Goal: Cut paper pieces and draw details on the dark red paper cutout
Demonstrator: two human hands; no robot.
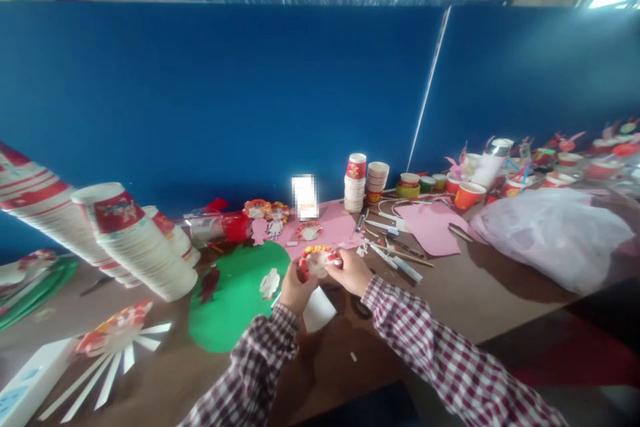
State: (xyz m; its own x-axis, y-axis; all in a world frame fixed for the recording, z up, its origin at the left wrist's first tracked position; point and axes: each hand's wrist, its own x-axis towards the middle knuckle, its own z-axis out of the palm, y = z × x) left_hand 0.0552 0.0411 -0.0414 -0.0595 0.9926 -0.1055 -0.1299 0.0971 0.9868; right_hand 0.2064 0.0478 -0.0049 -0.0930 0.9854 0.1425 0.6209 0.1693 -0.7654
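Between my two hands is a cut paper cup (317, 265), its red and yellow strips curled into a ring around a white centre. My left hand (296, 288) grips its left side, fingers closed. On the right edge, my right hand (352, 271) pinches one of the red-and-white strips. Below the hands a white paper piece (319, 310) rests on the brown table. Just beyond lies a similar curled cup (309, 231) on pink paper (337, 221). A white figure cutout (270, 283) is on the green paper circle (240, 327) to the left.
Tall leaning stacks of paper cups (135, 233) stand at the left, near a cup cut into splayed strips (117, 340). Upright cup stacks (355, 183) stand at the back. Scissors (361, 307), a cutter knife (407, 269) and a plastic bag (555, 233) lie rightward.
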